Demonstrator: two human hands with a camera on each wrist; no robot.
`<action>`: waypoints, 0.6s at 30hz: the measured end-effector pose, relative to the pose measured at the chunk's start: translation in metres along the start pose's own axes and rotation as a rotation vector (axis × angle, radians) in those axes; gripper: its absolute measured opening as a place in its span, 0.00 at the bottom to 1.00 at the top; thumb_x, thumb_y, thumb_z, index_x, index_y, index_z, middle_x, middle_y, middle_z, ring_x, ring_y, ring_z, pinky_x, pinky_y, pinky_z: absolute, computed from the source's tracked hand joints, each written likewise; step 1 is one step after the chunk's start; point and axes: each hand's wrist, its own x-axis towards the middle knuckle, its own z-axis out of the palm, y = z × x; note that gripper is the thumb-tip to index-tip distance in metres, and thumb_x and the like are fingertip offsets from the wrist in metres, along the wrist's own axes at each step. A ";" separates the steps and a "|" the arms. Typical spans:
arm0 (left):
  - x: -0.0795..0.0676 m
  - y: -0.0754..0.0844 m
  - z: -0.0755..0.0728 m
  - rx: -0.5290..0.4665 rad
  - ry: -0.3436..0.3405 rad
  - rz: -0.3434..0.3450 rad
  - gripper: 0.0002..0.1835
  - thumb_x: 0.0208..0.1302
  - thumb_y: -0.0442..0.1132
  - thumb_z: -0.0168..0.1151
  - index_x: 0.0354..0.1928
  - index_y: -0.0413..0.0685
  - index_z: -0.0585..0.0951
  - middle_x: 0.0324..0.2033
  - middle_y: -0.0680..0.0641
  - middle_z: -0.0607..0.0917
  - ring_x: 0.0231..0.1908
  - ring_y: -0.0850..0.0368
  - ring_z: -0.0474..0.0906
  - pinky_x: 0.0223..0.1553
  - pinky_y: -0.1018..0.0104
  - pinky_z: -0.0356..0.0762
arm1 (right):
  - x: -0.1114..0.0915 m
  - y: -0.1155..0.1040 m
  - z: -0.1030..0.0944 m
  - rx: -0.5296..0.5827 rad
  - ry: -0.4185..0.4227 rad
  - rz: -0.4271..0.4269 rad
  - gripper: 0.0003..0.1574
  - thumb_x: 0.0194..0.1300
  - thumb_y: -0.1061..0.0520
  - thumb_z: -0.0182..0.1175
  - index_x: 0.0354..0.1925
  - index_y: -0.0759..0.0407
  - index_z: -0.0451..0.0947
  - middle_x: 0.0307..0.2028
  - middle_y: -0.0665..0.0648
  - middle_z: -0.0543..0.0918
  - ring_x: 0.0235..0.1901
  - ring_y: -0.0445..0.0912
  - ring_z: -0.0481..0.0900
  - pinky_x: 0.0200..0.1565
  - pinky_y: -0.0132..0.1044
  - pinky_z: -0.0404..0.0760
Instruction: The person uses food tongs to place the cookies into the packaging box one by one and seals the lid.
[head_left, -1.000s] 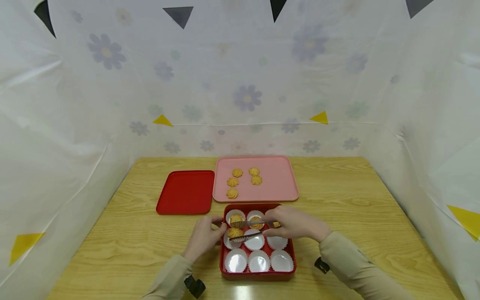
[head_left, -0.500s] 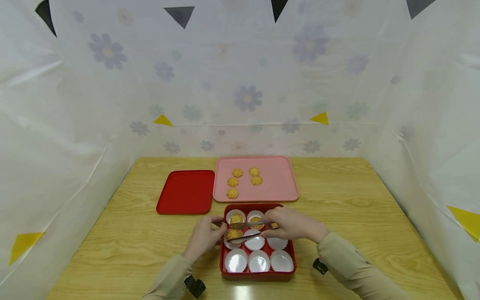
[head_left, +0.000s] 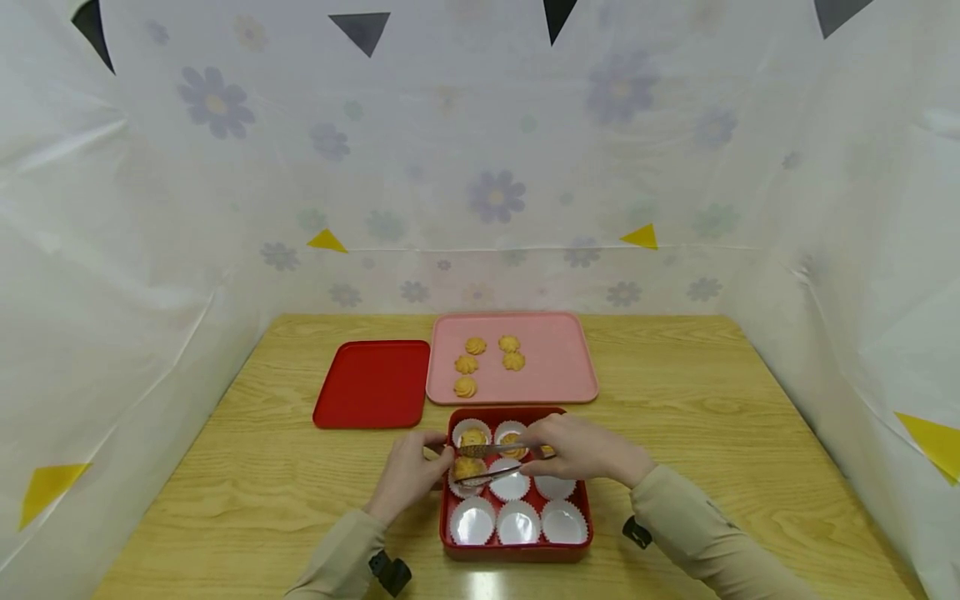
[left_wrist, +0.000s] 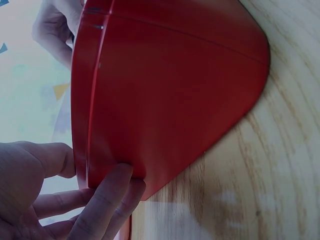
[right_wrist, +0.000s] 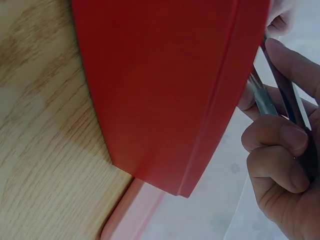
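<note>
My right hand (head_left: pixel 573 450) grips metal tongs (head_left: pixel 480 451) over the red box (head_left: pixel 517 552). A swirled cookie (head_left: pixel 469 468) lies between the tong arms, at the white paper cup in the middle row's left place. In the right wrist view, fingers (right_wrist: pixel 272 135) curl round the tongs (right_wrist: pixel 285 92). My left hand (head_left: pixel 411 473) holds the box's left side near the back corner. Its fingers (left_wrist: pixel 107 200) press the outer wall and its thumb is at the rim. More cookies sit in the back-row cups; the back right one is partly hidden by my right hand.
Behind the box lies a pink tray (head_left: pixel 555 358) with several cookies (head_left: pixel 465 387). A red square lid or tray (head_left: pixel 372 385) is at its left. Front-row paper cups (head_left: pixel 518 522) hold nothing. Wooden tabletop (head_left: pixel 675 400) stretches to both sides.
My right hand and the tongs have shifted slightly left. The cookie between the tong arms has moved a little left too. My left hand stays on the box.
</note>
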 end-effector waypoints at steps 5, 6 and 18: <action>-0.001 0.001 -0.001 -0.009 -0.003 0.004 0.14 0.63 0.35 0.62 0.46 0.32 0.86 0.34 0.43 0.88 0.29 0.61 0.78 0.28 0.73 0.75 | 0.000 -0.001 -0.001 0.008 -0.007 0.018 0.14 0.68 0.49 0.65 0.49 0.52 0.85 0.28 0.39 0.79 0.27 0.31 0.69 0.32 0.26 0.71; -0.001 0.001 -0.001 -0.010 -0.003 0.005 0.14 0.63 0.35 0.62 0.46 0.32 0.86 0.34 0.43 0.88 0.29 0.61 0.78 0.28 0.73 0.75 | 0.000 -0.001 -0.001 0.010 -0.006 0.018 0.14 0.68 0.49 0.65 0.49 0.52 0.85 0.28 0.39 0.78 0.27 0.31 0.68 0.32 0.25 0.71; -0.002 0.002 -0.001 -0.028 0.000 -0.006 0.14 0.62 0.34 0.64 0.47 0.32 0.86 0.34 0.42 0.88 0.30 0.59 0.79 0.30 0.72 0.76 | -0.004 0.001 0.000 0.025 0.007 0.036 0.18 0.68 0.47 0.64 0.52 0.52 0.85 0.29 0.38 0.78 0.28 0.32 0.69 0.34 0.27 0.72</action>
